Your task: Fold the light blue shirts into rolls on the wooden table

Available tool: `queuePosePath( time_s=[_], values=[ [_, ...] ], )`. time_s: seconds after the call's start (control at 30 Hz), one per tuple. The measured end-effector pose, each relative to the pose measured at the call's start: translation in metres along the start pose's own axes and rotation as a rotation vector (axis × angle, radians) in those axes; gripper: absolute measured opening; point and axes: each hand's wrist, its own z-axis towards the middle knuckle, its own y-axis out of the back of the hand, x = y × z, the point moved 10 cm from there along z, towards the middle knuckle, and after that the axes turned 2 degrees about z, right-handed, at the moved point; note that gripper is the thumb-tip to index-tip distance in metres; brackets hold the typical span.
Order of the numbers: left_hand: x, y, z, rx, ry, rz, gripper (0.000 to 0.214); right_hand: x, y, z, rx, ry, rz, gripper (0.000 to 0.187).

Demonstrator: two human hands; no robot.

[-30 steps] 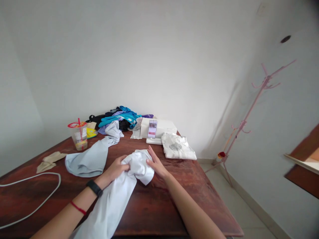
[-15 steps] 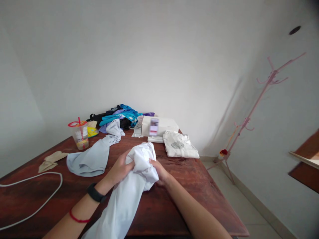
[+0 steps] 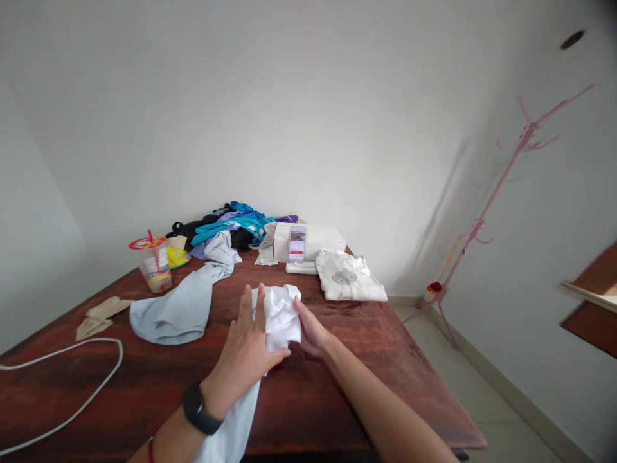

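A white garment (image 3: 282,315) is bunched up over the middle of the table, its kind unclear. One long part of it (image 3: 231,418) runs down under my left forearm toward the near edge. My right hand (image 3: 311,331) is closed on the right side of the bunch, thumb on top and other fingers mostly hidden. Against the left side lies my left hand (image 3: 245,344), back up, fingers stretched and spread, thumb reaching across the near side. A pale grey-blue garment (image 3: 173,305) lies loosely to the left.
On the wooden table (image 3: 385,399) are a plastic cup with straw (image 3: 157,270), a beige cloth (image 3: 101,315), a white cable (image 3: 118,366), a clothes pile (image 3: 231,225), a white box (image 3: 325,238) and a folded white shirt (image 3: 349,276). A pink coat stand (image 3: 501,180) stands right.
My left hand has loosened from its grip and turned over, fingers now spread beside the cloth. The bunch looks smaller and tighter. My right hand still holds it.
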Motion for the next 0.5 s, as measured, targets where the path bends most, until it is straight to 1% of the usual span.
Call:
queuePosePath(
  time_s=[0.07, 0.1, 0.17, 0.23, 0.3, 0.37, 0.4, 0.47, 0.5],
  values=[
    [0.013, 0.003, 0.009, -0.027, -0.005, -0.103, 0.108, -0.001, -0.010, -0.003, 0.130, -0.013, -0.053, 0.072],
    [0.018, 0.004, 0.012, -0.014, -0.013, -0.162, 0.093, -0.003, -0.014, -0.004, 0.190, -0.027, -0.084, 0.076],
    [0.029, 0.006, 0.016, 0.048, -0.005, -0.258, 0.065, -0.007, -0.019, -0.008, 0.280, -0.071, -0.136, 0.084],
    [0.040, 0.010, 0.014, 0.116, 0.025, -0.298, 0.050, -0.011, -0.021, -0.010, 0.320, -0.114, -0.156, 0.086],
    [0.051, 0.019, 0.009, 0.160, 0.045, -0.280, 0.045, -0.011, -0.019, -0.011, 0.317, -0.134, -0.165, 0.081],
    [0.061, 0.033, 0.004, 0.174, 0.041, -0.227, 0.043, -0.007, -0.015, -0.011, 0.290, -0.120, -0.182, 0.073],
    [0.067, 0.044, 0.002, 0.169, 0.035, -0.196, 0.041, -0.004, -0.014, -0.010, 0.273, -0.103, -0.195, 0.070],
    [0.076, 0.073, 0.003, 0.132, 0.024, -0.119, 0.040, 0.002, -0.011, -0.010, 0.237, -0.063, -0.213, 0.064],
    [0.079, 0.092, 0.006, 0.094, 0.021, -0.067, 0.041, 0.005, -0.010, -0.010, 0.218, -0.045, -0.217, 0.061]
  ],
)
